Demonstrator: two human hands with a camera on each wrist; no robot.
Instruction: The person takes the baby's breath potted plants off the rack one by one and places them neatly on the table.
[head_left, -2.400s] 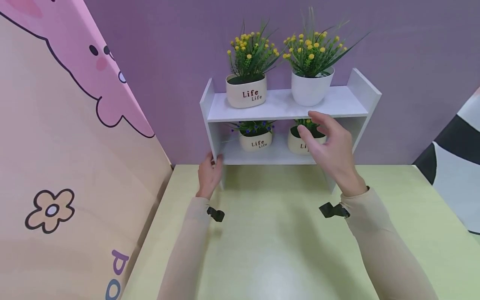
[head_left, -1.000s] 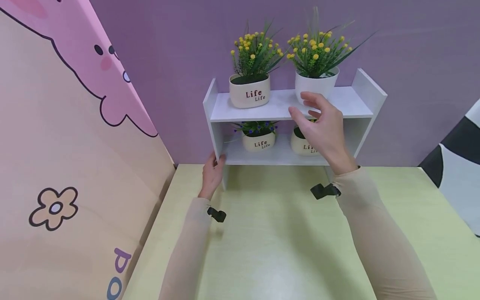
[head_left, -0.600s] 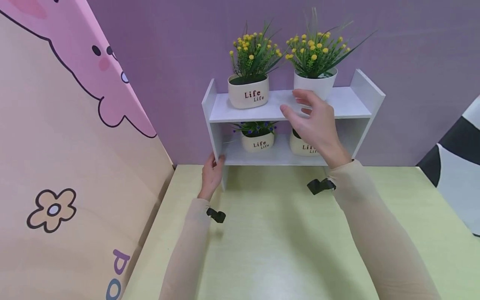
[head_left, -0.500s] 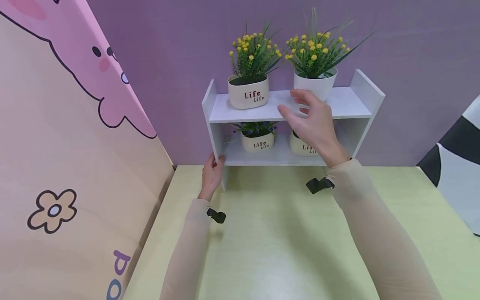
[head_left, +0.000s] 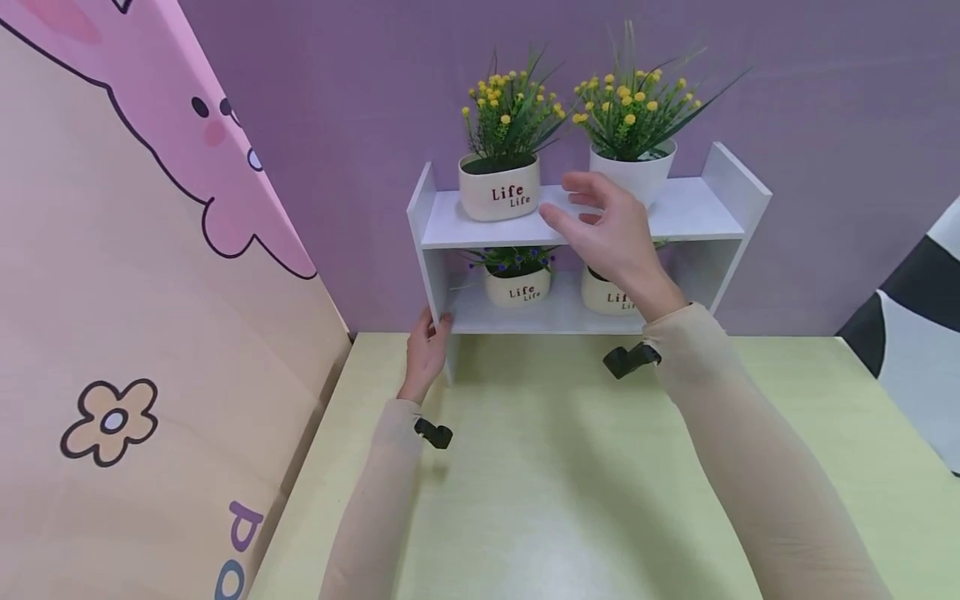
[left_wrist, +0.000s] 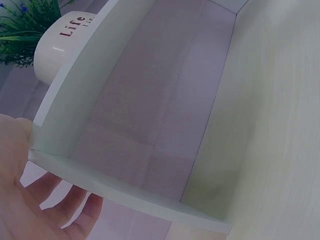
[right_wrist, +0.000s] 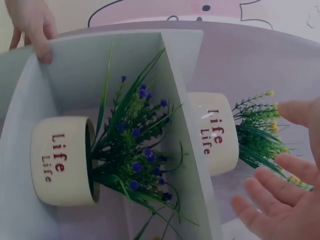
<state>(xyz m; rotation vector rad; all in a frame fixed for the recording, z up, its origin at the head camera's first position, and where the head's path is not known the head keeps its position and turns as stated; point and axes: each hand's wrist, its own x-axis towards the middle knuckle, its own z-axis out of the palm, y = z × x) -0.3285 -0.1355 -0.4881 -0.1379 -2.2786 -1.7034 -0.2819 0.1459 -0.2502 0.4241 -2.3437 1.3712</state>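
My left hand [head_left: 425, 357] holds the lower left side panel of a white two-tier shelf [head_left: 697, 212]; in the left wrist view the thumb is on one side of the panel and the fingers on the other. Loosely spread, my right hand [head_left: 617, 237] hovers in front of the top board, holding nothing. Just left of its thumb stands a cream "Life" pot [head_left: 498, 192] with yellow flowers. Behind it, a white pot [head_left: 637, 179] with yellow flowers is partly covered. On the lower board sit a blue-flowered "Life" pot [head_left: 517, 287] and another cream pot [head_left: 603, 293], partly hidden by my right hand.
The shelf stands at the back of a pale yellow table [head_left: 517, 483], against a purple wall [head_left: 337, 108]. A panel with a pink cartoon [head_left: 161, 117] borders the left side. A black-and-white panel [head_left: 911, 367] is at the right.
My right hand has moved left and slightly up, from before the right-hand pots toward the upper left pot. The left hand stays at the side panel, and the pots have not moved.
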